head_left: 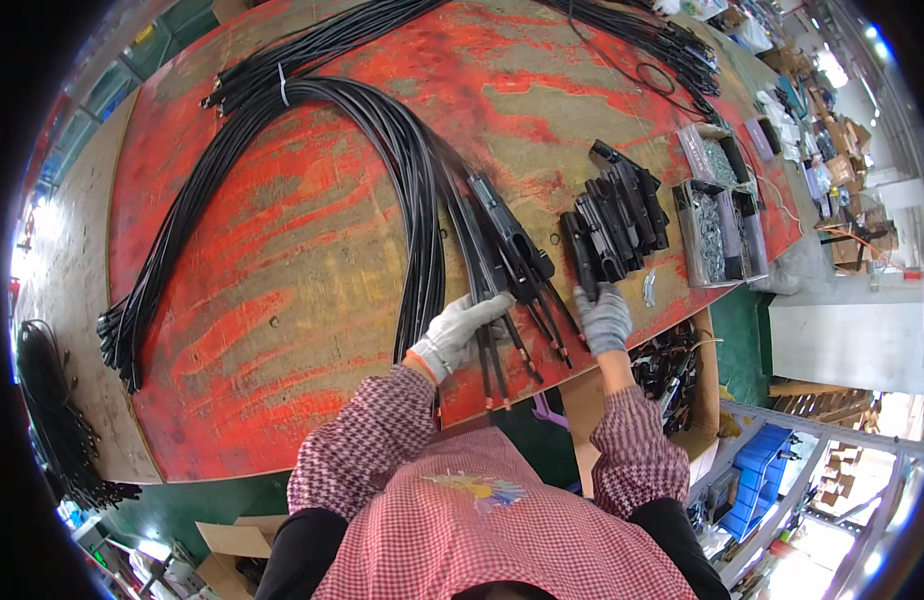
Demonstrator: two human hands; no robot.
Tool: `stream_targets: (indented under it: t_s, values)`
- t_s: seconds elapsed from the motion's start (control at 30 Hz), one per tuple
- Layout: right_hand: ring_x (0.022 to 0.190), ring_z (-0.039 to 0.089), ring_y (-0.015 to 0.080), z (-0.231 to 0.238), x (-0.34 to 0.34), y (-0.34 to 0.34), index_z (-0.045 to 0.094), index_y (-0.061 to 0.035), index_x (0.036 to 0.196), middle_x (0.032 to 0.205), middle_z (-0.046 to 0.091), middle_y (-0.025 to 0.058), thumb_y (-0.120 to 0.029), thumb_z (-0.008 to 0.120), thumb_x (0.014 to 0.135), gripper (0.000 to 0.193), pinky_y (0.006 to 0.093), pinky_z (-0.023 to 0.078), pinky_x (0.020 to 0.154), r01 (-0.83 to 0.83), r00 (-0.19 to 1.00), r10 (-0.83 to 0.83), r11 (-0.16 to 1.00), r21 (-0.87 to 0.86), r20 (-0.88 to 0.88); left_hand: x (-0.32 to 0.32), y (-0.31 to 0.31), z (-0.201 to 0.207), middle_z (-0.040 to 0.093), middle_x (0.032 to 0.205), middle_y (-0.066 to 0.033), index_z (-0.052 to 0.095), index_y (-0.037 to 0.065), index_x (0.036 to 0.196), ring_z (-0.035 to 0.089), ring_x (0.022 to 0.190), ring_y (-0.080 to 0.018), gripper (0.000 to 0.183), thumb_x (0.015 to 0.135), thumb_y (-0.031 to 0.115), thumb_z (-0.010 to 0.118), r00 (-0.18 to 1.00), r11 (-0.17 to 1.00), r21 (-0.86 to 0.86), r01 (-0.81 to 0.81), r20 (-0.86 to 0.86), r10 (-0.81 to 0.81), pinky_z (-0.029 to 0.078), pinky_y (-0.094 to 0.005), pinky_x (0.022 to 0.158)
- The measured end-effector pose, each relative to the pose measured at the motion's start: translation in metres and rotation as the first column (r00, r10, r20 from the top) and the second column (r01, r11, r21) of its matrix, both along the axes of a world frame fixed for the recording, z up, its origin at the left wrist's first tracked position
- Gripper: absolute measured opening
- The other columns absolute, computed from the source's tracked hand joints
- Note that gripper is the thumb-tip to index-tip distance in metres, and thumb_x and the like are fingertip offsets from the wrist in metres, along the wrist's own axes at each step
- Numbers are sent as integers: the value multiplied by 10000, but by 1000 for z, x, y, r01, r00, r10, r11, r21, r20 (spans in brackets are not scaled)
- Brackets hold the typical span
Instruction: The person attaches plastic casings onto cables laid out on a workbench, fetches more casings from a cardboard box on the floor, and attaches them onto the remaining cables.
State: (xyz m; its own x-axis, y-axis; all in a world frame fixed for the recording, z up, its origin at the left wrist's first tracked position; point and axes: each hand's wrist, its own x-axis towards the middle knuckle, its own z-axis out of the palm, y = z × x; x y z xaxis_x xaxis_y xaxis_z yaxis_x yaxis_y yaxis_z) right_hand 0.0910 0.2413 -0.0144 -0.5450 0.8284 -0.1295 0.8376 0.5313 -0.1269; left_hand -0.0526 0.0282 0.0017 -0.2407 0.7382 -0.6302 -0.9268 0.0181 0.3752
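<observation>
My left hand [462,332], in a pale knitted glove, is closed around a few black cables [492,365] near their stripped, copper-coloured ends. Right of it lie black plastic housings [510,235] with cables running out of them toward the table's near edge. My right hand [604,318], in a grey glove, has its fingers closed on the near end of a long black housing [580,255]. That piece lies at the left side of a pile of similar black housings [627,205]. A big bundle of black cables [397,140] arches across the table to the left.
The worn red-painted table [282,250] curves around me. Bins of small metal parts [710,235] stand at its right edge. More cable bundles [357,38] lie at the back; another [57,420] hangs at far left. Below the right edge sits a cardboard box [707,375] of black parts.
</observation>
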Motion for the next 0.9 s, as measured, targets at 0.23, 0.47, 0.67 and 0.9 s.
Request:
stream_targets:
  t_s: [0.23, 0.47, 0.67, 0.9]
  values:
    - [825, 550, 174, 83, 50, -37, 566, -29, 1048, 925, 578, 88, -304, 682, 855, 355, 309, 453, 807, 83, 344, 29, 995, 61, -939, 15, -38, -28, 607, 738, -6, 626, 5, 1016, 599, 613, -95, 230, 905, 207, 635, 976, 975, -48, 216, -30, -218, 584, -321, 659]
    - [760, 651, 223, 50, 82, -116, 591, -37, 1081, 830, 657, 120, -392, 620, 879, 410, 349, 511, 710, -347, 924, 137, 693, -632, -358, 12, -36, -22, 596, 711, 11, 609, -4, 1061, 583, 597, -87, 263, 911, 212, 627, 971, 971, 1, 237, 43, -237, 574, -291, 641]
    - [880, 662, 245, 15, 51, -152, 574, -13, 1136, 949, 671, 161, -411, 623, 873, 480, 321, 506, 784, -109, 963, -178, 429, -896, -203, 15, -42, -25, 607, 688, -4, 653, 12, 951, 546, 545, -71, 237, 882, 237, 671, 970, 969, -45, 244, 2, -244, 505, -236, 533]
    - [1000, 627, 212, 2, 23, -150, 579, -1, 1161, 1076, 660, 144, -321, 607, 909, 409, 314, 476, 866, -208, 903, -205, 560, -802, -377, 18, -47, -21, 568, 670, 14, 648, 6, 1036, 521, 557, -84, 264, 899, 232, 643, 981, 978, -103, 182, -56, -188, 452, -249, 518]
